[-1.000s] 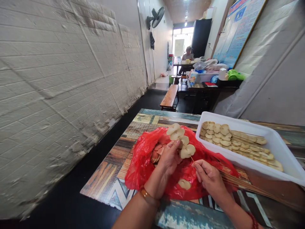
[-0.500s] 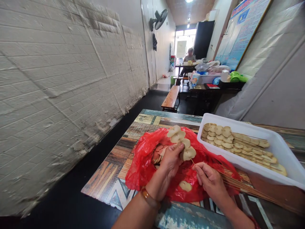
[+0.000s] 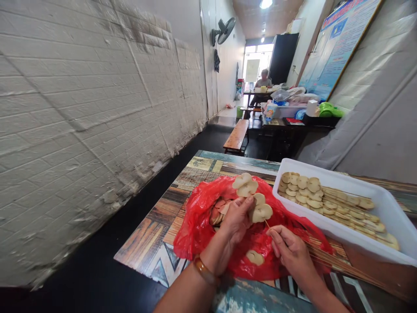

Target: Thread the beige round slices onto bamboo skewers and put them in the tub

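Over a red plastic bag [image 3: 195,224] on the table, my left hand [image 3: 237,221] pinches a row of pale, thin, lobed food slices [image 3: 262,213] threaded on a bamboo skewer. Thumb and fingers press on the middle of the row. The fingertips of my right hand [image 3: 288,245] are closed on the lower end of the skewer [image 3: 267,224], just below the lowest slice. Under my hands a single pale slice [image 3: 255,258] lies on the bag. More slices, some pinkish, fill the bag's opening [image 3: 218,212], partly hidden behind my left hand.
A white plastic tray [image 3: 335,178] at the right holds several filled skewers [image 3: 308,191]. Bare bamboo sticks [image 3: 355,270] lie by my right forearm. Beyond the patterned table [image 3: 153,226] stand a wooden bench [image 3: 237,134] and a cluttered table; a person [image 3: 263,80] sits farther back.
The whole view has shifted slightly, so things sit a little farther right and lower. Both hands keep their grip on the skewer and slices, with little visible movement.
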### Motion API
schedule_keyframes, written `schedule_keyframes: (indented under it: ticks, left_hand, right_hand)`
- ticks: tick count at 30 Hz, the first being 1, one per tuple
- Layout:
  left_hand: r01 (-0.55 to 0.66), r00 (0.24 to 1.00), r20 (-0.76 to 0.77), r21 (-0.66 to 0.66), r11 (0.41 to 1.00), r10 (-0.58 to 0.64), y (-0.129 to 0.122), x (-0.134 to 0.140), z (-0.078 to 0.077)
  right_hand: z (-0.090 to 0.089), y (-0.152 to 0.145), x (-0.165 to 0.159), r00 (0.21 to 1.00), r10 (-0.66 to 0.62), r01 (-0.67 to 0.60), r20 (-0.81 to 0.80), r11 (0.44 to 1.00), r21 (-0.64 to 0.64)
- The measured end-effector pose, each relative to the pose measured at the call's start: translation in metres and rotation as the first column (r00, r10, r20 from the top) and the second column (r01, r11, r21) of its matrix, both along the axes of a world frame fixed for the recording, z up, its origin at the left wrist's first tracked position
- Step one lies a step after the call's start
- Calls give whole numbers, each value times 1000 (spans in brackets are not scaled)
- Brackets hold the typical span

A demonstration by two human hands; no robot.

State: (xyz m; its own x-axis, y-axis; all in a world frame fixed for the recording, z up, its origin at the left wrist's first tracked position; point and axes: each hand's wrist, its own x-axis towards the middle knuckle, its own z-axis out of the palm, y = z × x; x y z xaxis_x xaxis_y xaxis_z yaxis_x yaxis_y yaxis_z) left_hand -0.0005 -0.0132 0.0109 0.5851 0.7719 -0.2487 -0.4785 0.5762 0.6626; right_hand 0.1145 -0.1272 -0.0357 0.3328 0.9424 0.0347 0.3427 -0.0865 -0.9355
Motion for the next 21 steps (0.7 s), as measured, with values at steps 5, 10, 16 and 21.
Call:
schedule_keyframes:
  ticks: [5,10,16,21]
  left_hand:
    - [-125,991,54,17,992,123,12,-7,-1]
    - [-127,992,20,-3,992,127,17,-10,-6]
    - [-131,991,15,-10,991,131,15,-8,-10]
    - [-125,992,31,10,992,125,13,-6,-10]
  right_hand:
    - [-2,-1,-1,1000,26,-25,18,999,-32]
    - [-4,-2,-1,997,67,-64,48,996,-62]
    - [-4,-2,-2,997,46,-43,68,998,-53]
    - [-8,-4,0,998,31,-27,51,997,-70]
